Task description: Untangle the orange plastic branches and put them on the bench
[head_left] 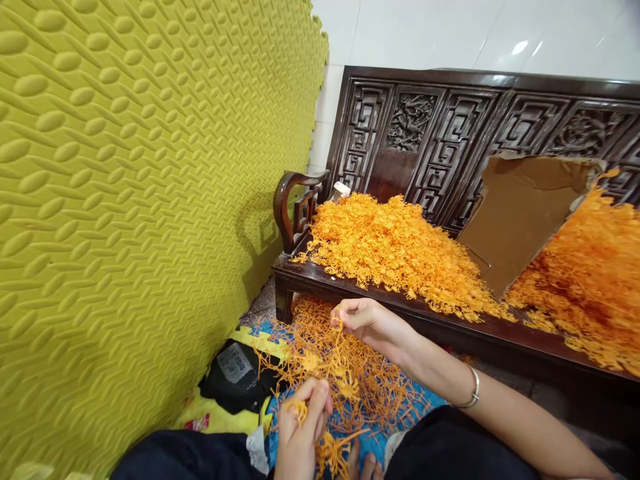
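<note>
The step in hand appears to be parting spidery orange plastic pieces (pixel 346 383) from their strands at lower centre: the right hand (pixel 365 323) pinches a strand above, while the left hand (pixel 303 420) closes around more orange plastic below. Orange scraps (pixel 395 387) lie beneath; an orange heap (pixel 385 247) covers the wooden settee (pixel 320 275) right of centre. The next move seems to call for a firm fingertip pinch.
</note>
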Demonstrator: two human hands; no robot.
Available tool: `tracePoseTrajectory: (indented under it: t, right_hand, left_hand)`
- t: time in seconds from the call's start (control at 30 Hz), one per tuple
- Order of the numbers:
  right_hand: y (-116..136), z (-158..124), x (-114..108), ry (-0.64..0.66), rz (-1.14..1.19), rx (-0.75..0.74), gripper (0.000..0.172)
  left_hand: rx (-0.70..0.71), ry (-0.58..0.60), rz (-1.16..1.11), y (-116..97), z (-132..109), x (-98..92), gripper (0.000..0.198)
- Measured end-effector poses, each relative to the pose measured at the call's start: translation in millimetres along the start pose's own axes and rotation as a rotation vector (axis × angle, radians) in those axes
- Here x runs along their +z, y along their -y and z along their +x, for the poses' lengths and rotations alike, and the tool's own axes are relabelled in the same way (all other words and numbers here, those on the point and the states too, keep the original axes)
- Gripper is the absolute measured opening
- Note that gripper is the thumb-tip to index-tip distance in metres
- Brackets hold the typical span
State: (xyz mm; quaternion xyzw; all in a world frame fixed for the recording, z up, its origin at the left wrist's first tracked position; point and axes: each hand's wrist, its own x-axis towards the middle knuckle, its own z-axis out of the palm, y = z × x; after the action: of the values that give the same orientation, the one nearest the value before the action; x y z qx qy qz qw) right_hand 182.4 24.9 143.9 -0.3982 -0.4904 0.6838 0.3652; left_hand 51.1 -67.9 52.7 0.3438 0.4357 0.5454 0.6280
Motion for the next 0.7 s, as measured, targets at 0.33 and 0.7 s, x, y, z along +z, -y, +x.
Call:
tracePoseTrajectory:
  t: [0.33, 0.7]
  right_hand:
    - [7, 2, 1, -0.038, 0.058, -0.127, 0.005]
    - [31, 5, -20, -0.196, -0.028, -0.457, 0.008]
  left_hand:
    - [-0.022, 0.028, -0.048, -2, 9, 1.4, 0.052]
    - [-0.158, 0.037, -0.23, 26, 10, 16.9, 0.053]
